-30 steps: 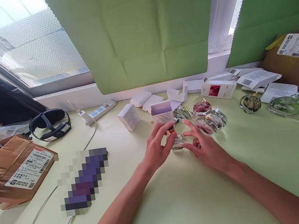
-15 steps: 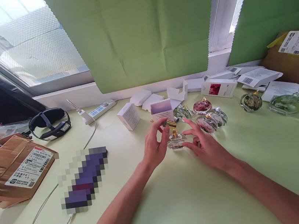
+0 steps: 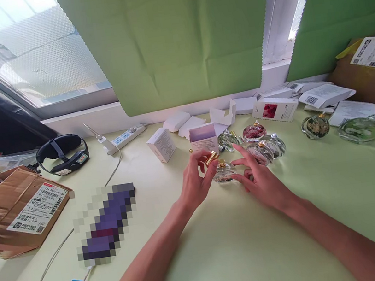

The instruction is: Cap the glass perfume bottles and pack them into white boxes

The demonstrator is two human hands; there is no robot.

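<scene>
My left hand (image 3: 197, 178) pinches a small shiny gold cap (image 3: 212, 157) between thumb and fingers, tilted, just left of a clear glass perfume bottle's neck. That perfume bottle (image 3: 225, 175), flat and rounded with a gold neck, stands upright on the table. From its right side, my right hand (image 3: 261, 179) grips the bottle with thumb and fingertips, the index finger raised. Right behind the bottle is an open box with a lilac inside (image 3: 202, 133). Close to my right hand are several other glass bottles, among them a pinkish one (image 3: 254, 132).
A white carton (image 3: 161, 145) stands left of the open box. Several flattened white boxes (image 3: 275, 109) lie along the wall. Farther right are a dark floral bottle (image 3: 315, 127) and a green bottle (image 3: 360, 129). A blurred phone (image 3: 110, 223) with a cable, a power strip (image 3: 125, 138) and a cardboard box (image 3: 19, 210) occupy the left.
The gold cap has turned in my left hand and now slants up to the right. The bottle has shifted slightly right and away. My right index finger is raised higher.
</scene>
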